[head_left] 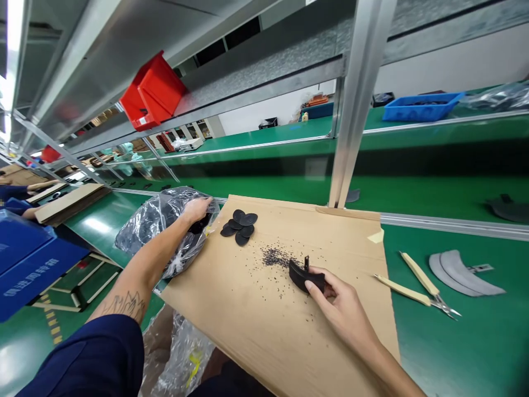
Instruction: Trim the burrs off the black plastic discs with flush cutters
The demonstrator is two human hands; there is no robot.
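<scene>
My left hand (197, 209) reaches into a clear plastic bag (152, 223) of black parts at the left edge of a cardboard sheet (268, 320); its fingertips are hidden inside the bag. My right hand (336, 295) is closed on a black curved part (303, 274) that rests on the cardboard. A small pile of black oval pieces (240, 226) lies on the cardboard near the bag. Dark crumbs (275, 256) are scattered beside the held part.
Tweezers with tan handles (421, 284) and grey curved pieces (458, 267) lie on the green bench to the right. A metal post (355, 105) rises behind the cardboard. Red bin (152, 91) and blue tray (419, 106) sit on shelves. Another person's arms (25, 190) are at far left.
</scene>
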